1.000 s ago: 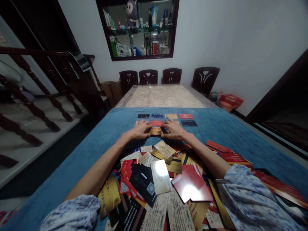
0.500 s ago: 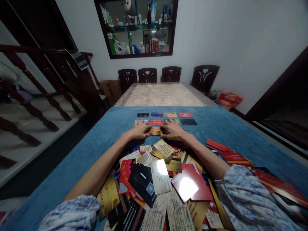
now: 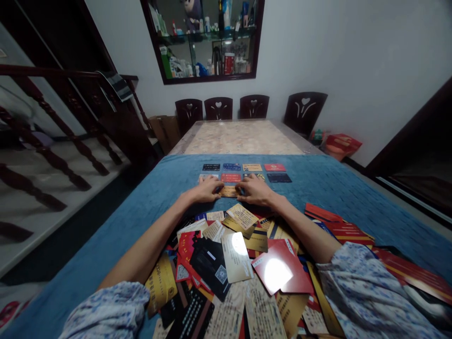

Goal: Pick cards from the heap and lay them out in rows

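Observation:
My left hand (image 3: 205,189) and my right hand (image 3: 254,190) rest on the blue cloth (image 3: 134,212), fingers curled, pinching the two ends of a gold card (image 3: 229,191) lying flat between them. Beyond it lie two rows of cards: a black card (image 3: 211,167), a blue card (image 3: 231,166), a tan card (image 3: 252,167) and a red card (image 3: 274,167), then a red card (image 3: 230,177) and a dark card (image 3: 278,178). A loose pile of many cards (image 3: 240,263) fills the space between my forearms.
The bare marble tabletop (image 3: 240,137) extends past the cloth to several dark chairs (image 3: 253,106). A wooden stair railing (image 3: 52,136) stands at the left. More red cards (image 3: 339,226) spread at the right. A wall cabinet (image 3: 208,40) holds bottles.
Both hands stay on the gold card; only the camera view shifts slightly.

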Demonstrator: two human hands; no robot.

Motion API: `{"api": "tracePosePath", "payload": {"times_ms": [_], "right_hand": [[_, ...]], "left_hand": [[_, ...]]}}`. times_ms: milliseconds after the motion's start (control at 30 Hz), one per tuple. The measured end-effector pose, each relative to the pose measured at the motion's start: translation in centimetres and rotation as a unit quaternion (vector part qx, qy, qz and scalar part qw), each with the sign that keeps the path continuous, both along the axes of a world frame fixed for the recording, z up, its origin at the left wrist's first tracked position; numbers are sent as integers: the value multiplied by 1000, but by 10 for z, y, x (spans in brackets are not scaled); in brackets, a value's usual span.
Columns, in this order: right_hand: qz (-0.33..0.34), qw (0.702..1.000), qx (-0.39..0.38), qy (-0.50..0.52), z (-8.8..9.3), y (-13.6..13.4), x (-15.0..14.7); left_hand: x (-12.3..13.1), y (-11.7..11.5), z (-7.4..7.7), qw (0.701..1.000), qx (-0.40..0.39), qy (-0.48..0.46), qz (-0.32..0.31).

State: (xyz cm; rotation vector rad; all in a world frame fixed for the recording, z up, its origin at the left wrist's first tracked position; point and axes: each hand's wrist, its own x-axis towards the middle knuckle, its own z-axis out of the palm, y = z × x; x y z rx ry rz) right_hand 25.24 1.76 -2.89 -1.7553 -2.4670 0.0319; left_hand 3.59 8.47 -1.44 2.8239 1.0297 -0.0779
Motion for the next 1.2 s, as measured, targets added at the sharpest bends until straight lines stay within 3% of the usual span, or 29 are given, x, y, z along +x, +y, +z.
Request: {"api": "tracePosePath", "payload": {"times_ms": [500,967,1200], "right_hand": [[8,1000,12,11,-5,2,2],[-10,1000,-4,-14,7,-6,-5],[-12,999,-10,-34,11,-7,-4]], "left_hand": [[2,-3,-1,1000,18,-14,-11],[3,-6,0,999,48,-7,-16],[-6,-26,9,994,75,-65,-51]]}}
